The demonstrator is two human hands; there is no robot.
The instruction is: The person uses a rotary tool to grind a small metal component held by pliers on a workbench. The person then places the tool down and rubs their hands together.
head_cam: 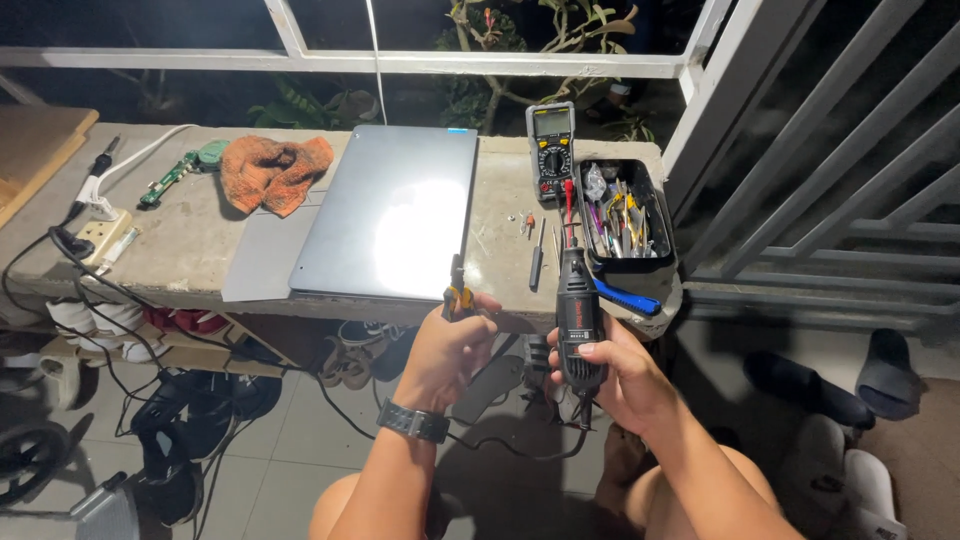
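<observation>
The right hand [625,375] is clamping its grip around a black rotary tool [578,318], held upright just off the table [190,245] edge, while the left hand [447,352], at nine o'clock from it, is closing its grip on yellow-handled pliers [457,292] touching the grey laptop [395,212]. Judged risk: the trailing cord [500,445] is hanging loose and could snag, jerking the tool. At twelve o'clock, a black tray [625,225] is holding assorted small hand tools, beside a multimeter [551,150].

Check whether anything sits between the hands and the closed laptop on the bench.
Nothing visible does. The left hand with pliers is at the laptop front edge; the right hand holds a rotary tool beside it.
</observation>
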